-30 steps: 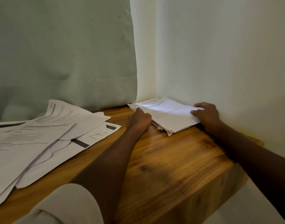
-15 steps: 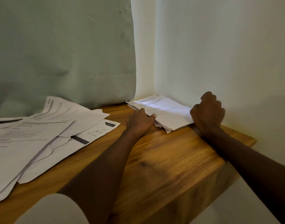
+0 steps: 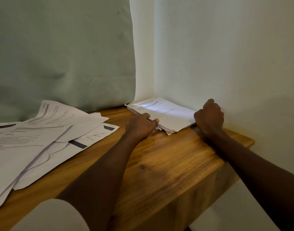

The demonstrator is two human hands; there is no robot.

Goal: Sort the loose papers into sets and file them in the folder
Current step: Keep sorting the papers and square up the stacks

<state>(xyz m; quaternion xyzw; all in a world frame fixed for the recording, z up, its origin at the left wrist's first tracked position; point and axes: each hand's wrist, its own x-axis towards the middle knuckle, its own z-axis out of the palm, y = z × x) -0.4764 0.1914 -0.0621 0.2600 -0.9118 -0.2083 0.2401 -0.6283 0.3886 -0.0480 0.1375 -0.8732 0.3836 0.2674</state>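
Nearest the camera, a pale sleeve (image 3: 49, 215) and two bare forearms reach out over the wooden table (image 3: 159, 172). On the left, loose papers (image 3: 43, 139) lie fanned and overlapping. Further out, the left hand (image 3: 141, 125) grips the near edge of the paper stack (image 3: 166, 114), thumb on top. The right hand (image 3: 209, 117) is a clenched fist against the stack's right edge, beside the wall (image 3: 234, 55). The stack sits in the far corner.
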